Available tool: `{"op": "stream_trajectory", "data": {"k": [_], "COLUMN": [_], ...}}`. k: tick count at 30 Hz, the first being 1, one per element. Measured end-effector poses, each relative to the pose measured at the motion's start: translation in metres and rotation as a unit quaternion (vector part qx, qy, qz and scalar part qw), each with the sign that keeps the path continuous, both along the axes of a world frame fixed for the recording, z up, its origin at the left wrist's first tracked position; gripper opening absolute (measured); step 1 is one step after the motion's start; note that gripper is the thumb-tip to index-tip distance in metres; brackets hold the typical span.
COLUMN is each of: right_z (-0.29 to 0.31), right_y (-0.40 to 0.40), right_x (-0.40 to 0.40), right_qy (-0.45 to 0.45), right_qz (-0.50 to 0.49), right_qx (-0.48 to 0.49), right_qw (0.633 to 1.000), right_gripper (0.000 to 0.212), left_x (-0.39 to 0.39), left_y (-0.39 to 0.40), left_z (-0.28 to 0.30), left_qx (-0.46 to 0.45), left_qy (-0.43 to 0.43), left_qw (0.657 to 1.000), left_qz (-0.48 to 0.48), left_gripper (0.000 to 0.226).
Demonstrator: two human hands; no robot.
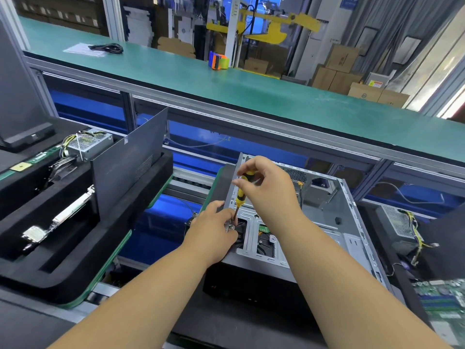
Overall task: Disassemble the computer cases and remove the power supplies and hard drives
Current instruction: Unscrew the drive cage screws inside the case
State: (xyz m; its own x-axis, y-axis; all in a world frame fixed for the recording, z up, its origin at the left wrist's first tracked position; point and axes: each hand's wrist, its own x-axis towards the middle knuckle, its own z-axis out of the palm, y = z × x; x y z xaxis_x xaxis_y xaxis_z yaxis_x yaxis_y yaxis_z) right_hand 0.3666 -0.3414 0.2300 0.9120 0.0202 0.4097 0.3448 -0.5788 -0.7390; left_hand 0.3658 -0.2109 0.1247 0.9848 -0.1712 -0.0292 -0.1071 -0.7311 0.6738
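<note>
An open grey computer case (324, 222) lies on its side in front of me, its drive cage facing up. My right hand (266, 187) grips the top of a yellow-and-black screwdriver (241, 192) that stands nearly upright at the case's left edge. My left hand (214, 230) pinches the screwdriver's shaft close to the tip, at a small metal part by the cage. A green board edge (263, 228) shows inside the cage. The screw itself is hidden by my fingers.
A removed power supply (400, 227) with yellow wires lies right of the case, a green motherboard (442, 295) below it. On the left, black foam trays (83, 260) hold another power supply (88, 143), boards and an upright dark side panel (128, 162). A green-topped bench (251, 84) runs behind.
</note>
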Motion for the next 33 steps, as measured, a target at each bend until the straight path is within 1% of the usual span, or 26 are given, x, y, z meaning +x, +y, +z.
{"op": "stream_trajectory", "data": {"k": [2, 4, 7, 9, 11, 14, 16, 19, 22, 26, 31, 33], "right_z": [-0.001, -0.002, -0.003, -0.004, -0.006, -0.011, -0.012, -0.010, -0.008, -0.005, -0.004, -0.004], "right_y": [-0.001, -0.002, -0.003, -0.004, -0.004, -0.003, -0.001, 0.000, 0.001, 0.000, -0.001, -0.001], "right_x": [0.002, 0.002, 0.001, 0.000, 0.000, -0.001, -0.002, -0.002, 0.000, 0.003, 0.002, 0.000], "right_qy": [0.012, 0.022, 0.024, 0.026, 0.021, 0.004, -0.029, -0.076, -0.063, -0.040, 0.006, 0.017], "right_qz": [-0.007, -0.006, -0.013, -0.011, -0.006, 0.009, 0.009, 0.002, -0.011, -0.024, 0.007, 0.033], "right_qx": [0.008, -0.005, -0.029, -0.025, -0.028, -0.014, 0.005, 0.020, 0.033, 0.021, 0.036, 0.047], "right_qw": [1.000, 1.000, 0.999, 0.999, 0.999, 1.000, 1.000, 0.997, 0.997, 0.999, 0.999, 0.998], "right_gripper": [0.020, 0.022, 0.026, 0.033, 0.033, 0.027, 0.021, 0.024, 0.032, 0.032, 0.032, 0.037], "left_x": [0.000, 0.000, 0.001, 0.001, 0.001, 0.000, 0.000, 0.000, -0.001, 0.000, 0.000, 0.000], "left_y": [0.000, -0.001, -0.001, -0.001, -0.001, -0.001, -0.001, -0.001, -0.001, -0.001, -0.001, -0.001], "left_z": [-0.001, -0.003, -0.003, -0.004, -0.004, -0.003, -0.002, -0.001, -0.001, -0.001, 0.000, 0.000], "left_qx": [0.000, 0.000, 0.000, -0.001, -0.001, -0.001, 0.003, 0.006, 0.002, 0.003, 0.003, 0.003], "left_qy": [-0.002, -0.005, -0.008, -0.005, -0.004, -0.005, -0.003, 0.001, 0.000, 0.001, -0.001, -0.003], "left_qw": [1.000, 1.000, 1.000, 1.000, 1.000, 1.000, 1.000, 1.000, 1.000, 1.000, 1.000, 1.000], "left_qz": [-0.002, -0.001, 0.001, 0.001, 0.002, 0.003, 0.003, 0.002, 0.004, 0.001, 0.002, 0.000], "left_gripper": [0.024, 0.026, 0.028, 0.031, 0.032, 0.031, 0.030, 0.029, 0.027, 0.029, 0.029, 0.029]}}
